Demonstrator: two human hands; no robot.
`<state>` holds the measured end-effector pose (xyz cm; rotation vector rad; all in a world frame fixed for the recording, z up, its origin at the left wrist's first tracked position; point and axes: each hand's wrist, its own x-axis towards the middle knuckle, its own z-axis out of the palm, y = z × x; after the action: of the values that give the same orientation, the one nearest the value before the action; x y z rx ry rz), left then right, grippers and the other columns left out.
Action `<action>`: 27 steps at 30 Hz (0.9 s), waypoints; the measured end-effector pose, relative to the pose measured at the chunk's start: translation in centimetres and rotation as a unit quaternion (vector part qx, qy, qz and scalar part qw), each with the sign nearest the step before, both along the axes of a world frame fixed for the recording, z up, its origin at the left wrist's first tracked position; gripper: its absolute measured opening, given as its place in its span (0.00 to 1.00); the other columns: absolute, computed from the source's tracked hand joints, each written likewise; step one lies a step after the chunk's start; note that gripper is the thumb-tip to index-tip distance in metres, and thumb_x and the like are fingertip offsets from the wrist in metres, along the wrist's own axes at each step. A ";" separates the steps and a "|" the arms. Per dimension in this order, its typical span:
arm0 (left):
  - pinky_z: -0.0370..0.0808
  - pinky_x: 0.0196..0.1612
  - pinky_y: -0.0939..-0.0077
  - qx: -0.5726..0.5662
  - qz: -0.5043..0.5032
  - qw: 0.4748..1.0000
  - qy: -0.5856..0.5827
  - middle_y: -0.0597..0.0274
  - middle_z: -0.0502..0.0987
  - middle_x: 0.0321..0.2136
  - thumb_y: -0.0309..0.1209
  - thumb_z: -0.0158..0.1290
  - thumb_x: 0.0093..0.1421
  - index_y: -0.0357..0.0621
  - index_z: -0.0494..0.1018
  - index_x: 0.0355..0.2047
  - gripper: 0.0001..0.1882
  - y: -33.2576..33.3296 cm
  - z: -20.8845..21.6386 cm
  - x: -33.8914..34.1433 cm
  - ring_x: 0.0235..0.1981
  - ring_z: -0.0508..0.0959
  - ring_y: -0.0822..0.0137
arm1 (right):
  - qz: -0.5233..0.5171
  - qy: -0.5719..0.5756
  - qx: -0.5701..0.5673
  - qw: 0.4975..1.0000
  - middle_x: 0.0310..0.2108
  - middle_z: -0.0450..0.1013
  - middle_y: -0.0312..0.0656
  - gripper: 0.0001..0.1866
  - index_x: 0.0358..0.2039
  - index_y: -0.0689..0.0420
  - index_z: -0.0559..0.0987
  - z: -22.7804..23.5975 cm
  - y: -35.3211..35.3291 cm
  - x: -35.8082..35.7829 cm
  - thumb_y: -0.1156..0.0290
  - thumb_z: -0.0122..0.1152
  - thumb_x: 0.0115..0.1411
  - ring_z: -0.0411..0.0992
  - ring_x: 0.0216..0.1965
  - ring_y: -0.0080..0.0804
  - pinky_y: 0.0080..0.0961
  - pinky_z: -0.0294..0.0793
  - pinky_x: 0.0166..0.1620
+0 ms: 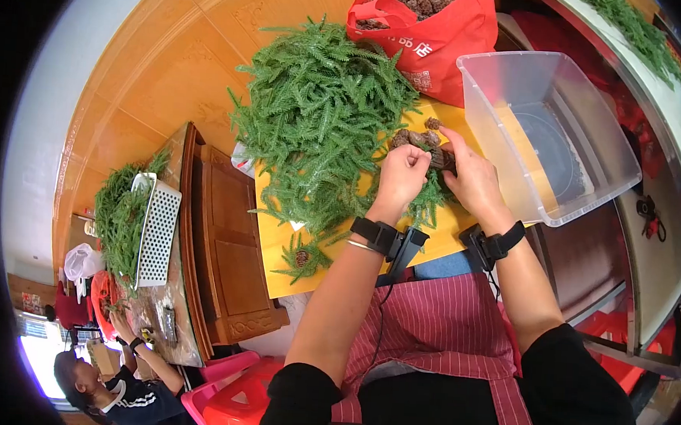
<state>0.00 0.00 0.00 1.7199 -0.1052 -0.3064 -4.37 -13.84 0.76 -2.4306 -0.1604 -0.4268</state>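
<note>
My left hand (404,175) is closed in a pinch at the pile of brown pine cones (417,138); what lies between its fingertips is too small to make out. Opposite it, my right hand (473,177) has its thumb and fingers curled around a brown pine cone (442,159). A small pine cone (433,123) sits by the right fingertips. Below the hands, a green artificial pine sprig (427,204) hangs over the yellow tabletop (452,222). Left of my hands rises a big heap of green pine sprigs (315,111). A sprig with a pine cone in its middle (301,258) lies near the front left edge.
A red bag (441,52) of pine cones stands at the back. A clear plastic bin (583,140) is at the right. Further left, a white basket (158,234) with green sprigs stands on a wooden cabinet (231,245), where another person (127,394) works. A red stool (242,400) is nearby.
</note>
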 end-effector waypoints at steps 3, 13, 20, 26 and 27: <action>0.62 0.20 0.85 -0.007 0.008 1.000 -0.016 0.68 0.69 0.17 0.28 0.48 0.57 0.37 0.69 0.26 0.07 0.1 -0.2 -0.1 0.16 0.67 0.78 | 0.004 -0.013 0.003 1.000 0.37 0.72 0.41 0.37 0.53 0.48 0.58 0.0 0.0 0.0 0.81 0.57 0.41 0.70 0.38 0.42 0.32 0.71 0.38; 0.61 0.17 0.86 -0.050 0.054 0.997 -0.026 0.63 0.71 0.22 0.25 0.43 0.57 0.38 0.66 0.29 0.03 1.8 0.4 -0.3 0.16 0.68 0.77 | -0.021 -0.010 0.019 1.000 0.38 0.70 0.47 0.32 0.49 0.52 0.61 -0.5 -0.1 0.7 0.82 0.57 0.41 0.69 0.40 0.46 0.34 0.70 0.40; 0.66 0.21 0.86 -0.163 0.140 0.969 -0.126 0.53 0.74 0.30 0.21 0.39 0.57 0.40 0.59 0.28 0.02 7.2 4.4 -1.7 0.20 0.73 0.73 | -0.132 0.031 -0.058 0.989 0.41 0.68 0.50 0.25 0.46 0.56 0.65 -1.7 -0.6 0.9 0.84 0.52 0.44 0.67 0.43 0.49 0.38 0.68 0.43; 0.67 0.23 0.86 -0.153 0.121 0.975 -0.103 0.51 0.73 0.30 0.20 0.38 0.58 0.40 0.58 0.28 0.03 9.8 5.6 -8.1 0.21 0.72 0.74 | 0.094 -0.069 0.085 0.990 0.34 0.72 0.45 0.14 0.41 0.60 0.71 3.5 1.2 -3.0 0.78 0.51 0.52 0.71 0.37 0.41 0.30 0.69 0.41; 0.67 0.23 0.86 -0.165 0.112 0.976 -0.090 0.51 0.73 0.30 0.20 0.38 0.58 0.40 0.58 0.28 0.03 9.7 5.3 -9.4 0.21 0.72 0.74 | 0.138 -0.071 0.074 0.985 0.31 0.73 0.45 0.13 0.42 0.60 0.71 3.8 1.5 -4.0 0.72 0.51 0.55 0.72 0.34 0.37 0.28 0.69 0.39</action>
<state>-9.36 9.74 5.34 1.4098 -0.0888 0.0352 -8.39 -12.33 4.56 -2.1915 -0.5026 -0.4666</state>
